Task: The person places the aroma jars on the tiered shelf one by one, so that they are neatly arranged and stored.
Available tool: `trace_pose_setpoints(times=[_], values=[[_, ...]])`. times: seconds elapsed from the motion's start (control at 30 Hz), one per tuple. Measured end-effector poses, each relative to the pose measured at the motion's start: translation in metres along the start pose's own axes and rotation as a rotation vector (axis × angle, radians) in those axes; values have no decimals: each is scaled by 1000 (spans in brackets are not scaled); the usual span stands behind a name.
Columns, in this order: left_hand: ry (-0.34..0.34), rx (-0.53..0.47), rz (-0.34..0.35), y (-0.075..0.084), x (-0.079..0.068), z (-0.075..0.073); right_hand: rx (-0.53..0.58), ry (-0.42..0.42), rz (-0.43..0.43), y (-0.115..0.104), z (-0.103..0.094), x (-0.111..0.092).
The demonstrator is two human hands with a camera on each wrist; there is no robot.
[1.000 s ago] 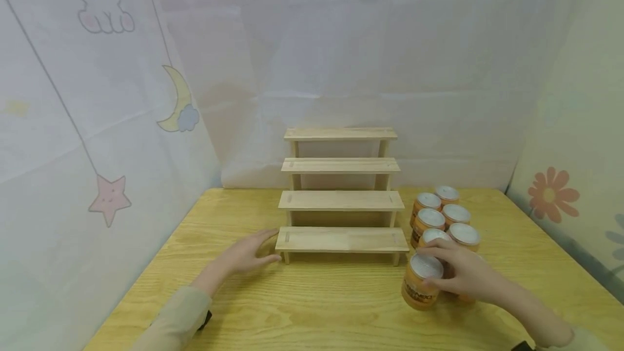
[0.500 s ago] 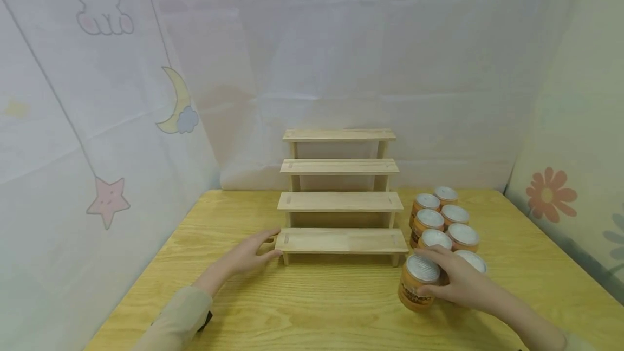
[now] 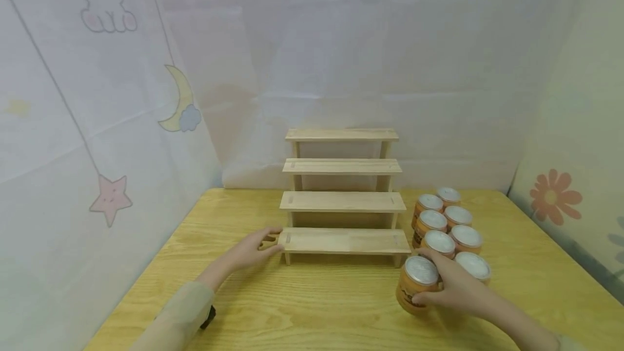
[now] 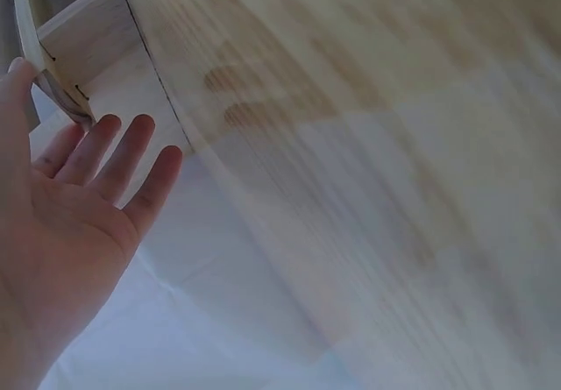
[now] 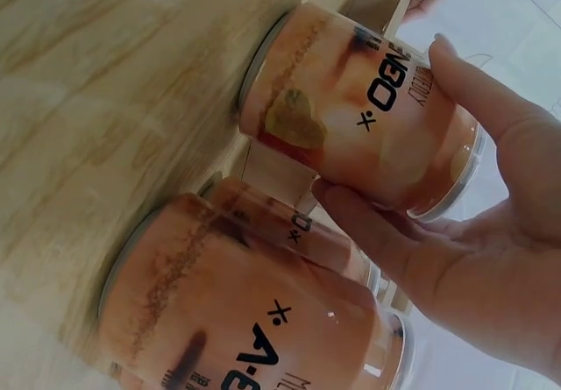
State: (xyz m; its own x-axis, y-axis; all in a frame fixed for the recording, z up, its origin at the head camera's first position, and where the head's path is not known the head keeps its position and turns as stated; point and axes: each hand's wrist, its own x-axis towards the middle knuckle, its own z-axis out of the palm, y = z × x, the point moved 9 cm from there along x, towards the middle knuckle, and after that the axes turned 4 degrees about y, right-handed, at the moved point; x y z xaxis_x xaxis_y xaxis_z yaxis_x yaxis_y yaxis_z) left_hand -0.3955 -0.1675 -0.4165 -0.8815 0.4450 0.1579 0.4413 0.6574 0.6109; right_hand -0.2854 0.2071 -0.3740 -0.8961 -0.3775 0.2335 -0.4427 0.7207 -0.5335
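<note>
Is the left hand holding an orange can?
No, the left hand is at the lowest shelf's left end, while the right hand holds an orange can.

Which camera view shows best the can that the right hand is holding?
The right wrist view: the can appears large there, with lettering on its side, though fingers cover part. The head view shows it smaller, from above, with its silvery lid. The left wrist view does not show it.
</note>
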Motion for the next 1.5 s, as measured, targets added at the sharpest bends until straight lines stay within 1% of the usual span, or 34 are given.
trace_pose_setpoints(times=[0.1, 0.23, 0.3, 0.4, 0.5, 0.57, 0.7, 0.8, 0.87, 1.07, 1.5], values=[[0, 2, -10, 0, 1, 0, -7, 20, 33, 2, -1, 0], [2, 12, -14, 1, 3, 0, -45, 82, 43, 2, -6, 0], [5, 13, -4, 3, 3, -1, -60, 103, 43, 2, -8, 0], [7, 18, 21, 6, 3, -1, -73, 112, 41, 0, -11, -1], [8, 23, 30, 7, 2, -1, -83, 126, 22, -6, -15, -1], [9, 19, 33, 7, 2, -1, -87, 151, -1, -12, -21, 0], [6, 8, 31, 7, 2, 0, -54, 187, -48, -24, -33, 4], [6, 5, 28, 7, 2, 0, 5, 188, -71, -30, -41, 8], [6, 5, 23, 7, 3, 0, 24, 190, -80, -33, -47, 11], [9, 2, 17, 7, 3, 0, 4, 226, -86, -44, -66, 21], [18, 3, 33, 4, -3, 1, 66, 252, -107, -68, -102, 54]])
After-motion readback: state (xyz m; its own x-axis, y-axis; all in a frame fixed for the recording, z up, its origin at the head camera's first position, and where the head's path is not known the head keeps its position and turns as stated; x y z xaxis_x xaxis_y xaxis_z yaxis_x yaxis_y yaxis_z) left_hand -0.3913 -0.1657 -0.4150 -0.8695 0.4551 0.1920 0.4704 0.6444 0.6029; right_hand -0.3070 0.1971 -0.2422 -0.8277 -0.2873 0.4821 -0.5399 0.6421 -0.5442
